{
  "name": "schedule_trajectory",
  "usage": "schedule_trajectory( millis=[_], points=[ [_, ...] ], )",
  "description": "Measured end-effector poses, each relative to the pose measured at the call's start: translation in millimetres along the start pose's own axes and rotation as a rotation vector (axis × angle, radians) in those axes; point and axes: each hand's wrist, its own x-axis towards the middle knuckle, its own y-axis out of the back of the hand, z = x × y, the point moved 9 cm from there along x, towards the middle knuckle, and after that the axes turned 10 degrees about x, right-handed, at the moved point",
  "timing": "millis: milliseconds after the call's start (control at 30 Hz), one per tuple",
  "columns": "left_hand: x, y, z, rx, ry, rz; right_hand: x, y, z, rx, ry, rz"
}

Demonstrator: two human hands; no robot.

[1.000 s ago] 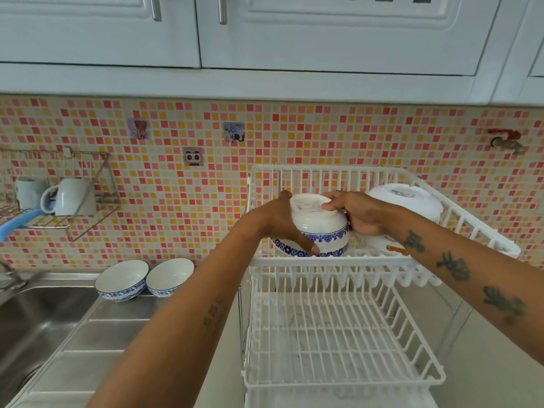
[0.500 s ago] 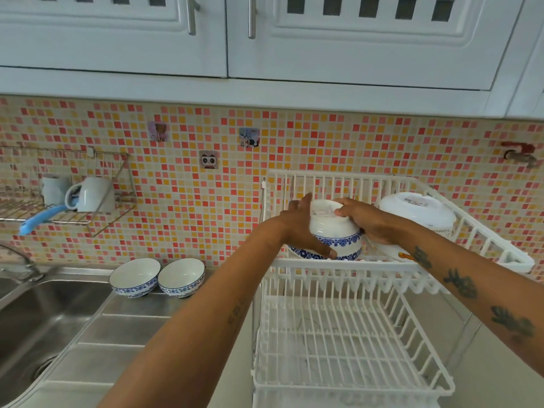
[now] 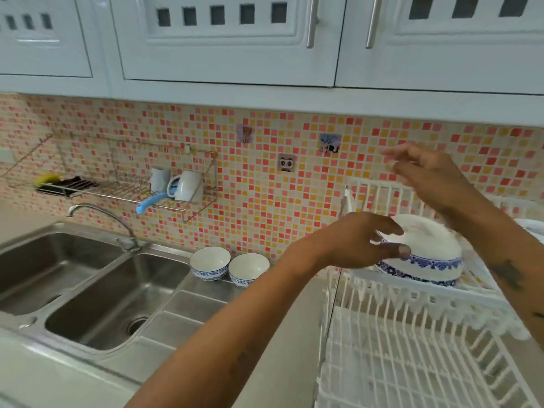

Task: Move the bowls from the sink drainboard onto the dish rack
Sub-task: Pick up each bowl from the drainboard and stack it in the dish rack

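Observation:
A white bowl with a blue patterned rim lies upside down on the upper tier of the white dish rack. My left hand hovers just left of it, fingers apart, holding nothing. My right hand is raised above the rack, open and blurred. Two more blue-and-white bowls stand upright on the steel drainboard by the tiled wall, one on the left and one on the right, touching each other.
A double steel sink with a tap fills the left. A wire wall shelf carries mugs and a blue brush. Another white dish shows at the rack's right edge. The rack's lower tier holds nothing.
Both hands have let go of the bowl, which now rests upside down on the rack. My right hand rose; my left drew back leftward. The view swung left, showing more of the sink.

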Motion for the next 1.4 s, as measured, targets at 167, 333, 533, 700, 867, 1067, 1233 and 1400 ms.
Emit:
schedule_trajectory(
  millis=[167,333,533,700,867,1067,1233,1400],
  points=[
    [-40.6,60.2,-77.1,-0.229,0.142,0.254,-13.5,-68.8,-56.5,0.314,0.153,-0.117],
    [-94.3,48.8,-207.6,-0.472,0.492,0.168,-21.8,-162.6,-52.3,0.510,0.095,-0.296],
    [-165.3,5.1,-335.5,-0.809,0.880,0.241,-11.7,-290.6,58.9,0.514,-0.315,-0.415],
    [-199.6,-24.1,-421.6,-0.771,1.102,0.320,-12.7,-332.3,195.7,0.482,-0.782,-0.245],
    [-193.4,-52.6,-474.6,-0.889,1.207,0.331,-8.5,-337.4,270.7,0.346,-0.903,-0.091],
    [-152.2,-95.7,-499.9,-1.113,1.255,0.319,-9.3,-354.9,320.4,0.256,-0.954,-0.023],
    [-124.8,-123.4,-510.8,-1.196,1.253,0.308,18.8,-374.4,350.4,0.251,-0.880,-0.012],
    [-107.7,-151.1,-536.9,-1.296,1.257,0.302,37.4,-376.9,378.1,0.280,-0.772,0.157]
  ],
)
